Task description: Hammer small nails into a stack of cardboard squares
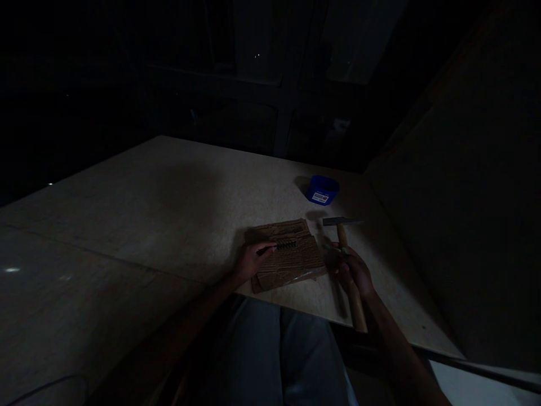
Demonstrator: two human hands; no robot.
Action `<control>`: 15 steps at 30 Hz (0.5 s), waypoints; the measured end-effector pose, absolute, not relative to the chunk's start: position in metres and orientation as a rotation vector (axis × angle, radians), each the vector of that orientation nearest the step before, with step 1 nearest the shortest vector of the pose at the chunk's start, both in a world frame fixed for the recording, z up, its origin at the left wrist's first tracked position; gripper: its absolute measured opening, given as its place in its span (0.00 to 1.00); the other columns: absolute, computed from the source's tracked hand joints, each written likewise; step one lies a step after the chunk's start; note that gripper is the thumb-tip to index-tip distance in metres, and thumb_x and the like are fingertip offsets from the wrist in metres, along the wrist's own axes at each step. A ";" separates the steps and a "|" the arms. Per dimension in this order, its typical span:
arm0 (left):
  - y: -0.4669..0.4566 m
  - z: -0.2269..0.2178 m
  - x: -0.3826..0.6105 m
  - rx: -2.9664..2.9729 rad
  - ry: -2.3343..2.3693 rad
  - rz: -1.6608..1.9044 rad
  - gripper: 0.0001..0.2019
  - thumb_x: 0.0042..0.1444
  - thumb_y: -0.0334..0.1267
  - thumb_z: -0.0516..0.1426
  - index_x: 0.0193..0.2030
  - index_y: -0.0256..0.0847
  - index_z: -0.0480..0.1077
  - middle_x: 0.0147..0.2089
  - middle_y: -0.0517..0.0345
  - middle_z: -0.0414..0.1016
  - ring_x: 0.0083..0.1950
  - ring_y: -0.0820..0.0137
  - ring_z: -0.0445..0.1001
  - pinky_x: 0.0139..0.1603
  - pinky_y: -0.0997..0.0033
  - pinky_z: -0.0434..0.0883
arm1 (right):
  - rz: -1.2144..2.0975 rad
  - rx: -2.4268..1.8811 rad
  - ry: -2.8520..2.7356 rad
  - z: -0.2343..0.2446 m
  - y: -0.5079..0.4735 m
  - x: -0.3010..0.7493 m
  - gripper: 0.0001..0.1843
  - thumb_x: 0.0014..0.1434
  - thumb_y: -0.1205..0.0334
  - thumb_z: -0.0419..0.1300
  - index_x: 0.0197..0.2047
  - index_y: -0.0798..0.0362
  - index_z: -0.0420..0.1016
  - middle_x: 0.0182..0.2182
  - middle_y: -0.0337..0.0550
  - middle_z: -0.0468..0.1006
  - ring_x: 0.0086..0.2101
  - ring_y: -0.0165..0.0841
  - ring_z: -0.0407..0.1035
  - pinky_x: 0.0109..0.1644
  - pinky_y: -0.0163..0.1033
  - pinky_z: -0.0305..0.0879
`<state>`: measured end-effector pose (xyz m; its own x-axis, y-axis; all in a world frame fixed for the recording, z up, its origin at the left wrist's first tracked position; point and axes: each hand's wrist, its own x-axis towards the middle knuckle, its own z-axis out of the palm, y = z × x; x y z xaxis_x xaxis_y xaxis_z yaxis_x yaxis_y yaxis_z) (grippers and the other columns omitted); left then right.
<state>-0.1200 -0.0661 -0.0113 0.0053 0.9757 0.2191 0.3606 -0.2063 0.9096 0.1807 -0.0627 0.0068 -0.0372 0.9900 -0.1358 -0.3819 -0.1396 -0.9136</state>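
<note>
A brown carved wooden block (291, 265) lies on the pale work table (169, 208), near its front edge. My left hand (252, 260) is closed on a thin dark tool (281, 246) whose ridged tip rests on the block's top. My right hand (353, 270) is wrapped round the wooden handle of a hammer (347, 256). The hammer's dark metal head sits just right of the block, above the table. The scene is very dim.
A small blue tub (323, 189) with a white label stands on the table behind the block. A tall flat panel (465, 225) rises along the table's right side. My legs in light trousers (274, 355) show below the table edge. Dark framework stands behind.
</note>
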 end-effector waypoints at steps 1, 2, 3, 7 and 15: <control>-0.066 -0.011 -0.120 1.624 1.395 1.206 0.08 0.58 0.38 0.62 0.42 0.45 0.82 0.42 0.59 0.85 0.43 0.66 0.83 0.47 0.69 0.78 | 1.468 -1.007 -0.864 0.008 -0.065 0.179 0.18 0.51 0.61 0.66 0.46 0.54 0.76 0.12 0.24 0.62 0.10 0.22 0.50 0.18 0.32 0.61; -0.067 -0.011 -0.119 1.618 1.393 1.207 0.08 0.58 0.38 0.62 0.42 0.45 0.82 0.42 0.59 0.85 0.43 0.66 0.83 0.47 0.69 0.78 | 1.457 -1.015 -0.873 0.010 -0.067 0.177 0.18 0.51 0.60 0.67 0.46 0.54 0.75 0.12 0.24 0.62 0.10 0.23 0.51 0.18 0.33 0.61; -0.067 -0.010 -0.119 1.613 1.391 1.208 0.08 0.58 0.38 0.62 0.42 0.45 0.82 0.42 0.59 0.85 0.43 0.66 0.83 0.47 0.68 0.78 | 1.449 -1.025 -0.877 0.012 -0.070 0.174 0.18 0.51 0.60 0.67 0.46 0.54 0.75 0.12 0.24 0.62 0.11 0.23 0.52 0.19 0.33 0.62; -0.068 -0.010 -0.118 1.598 1.388 1.207 0.07 0.58 0.36 0.62 0.41 0.45 0.82 0.41 0.59 0.85 0.42 0.66 0.83 0.46 0.68 0.79 | 1.436 -1.057 -0.915 0.028 -0.084 0.162 0.19 0.54 0.58 0.65 0.49 0.53 0.75 0.12 0.23 0.60 0.11 0.22 0.51 0.21 0.34 0.65; -0.069 -0.010 -0.116 1.614 1.423 1.181 0.08 0.57 0.35 0.63 0.43 0.44 0.81 0.41 0.58 0.85 0.39 0.68 0.82 0.43 0.71 0.77 | 1.460 -1.159 -1.198 0.085 -0.106 0.142 0.23 0.60 0.53 0.62 0.56 0.52 0.72 0.12 0.22 0.59 0.09 0.22 0.48 0.18 0.34 0.64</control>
<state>-0.1161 -0.0690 -0.0097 -0.0064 0.9811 0.1933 0.3711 -0.1771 0.9115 0.1419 -0.1056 0.0854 -0.1632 0.9793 -0.1193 -0.0738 -0.1327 -0.9884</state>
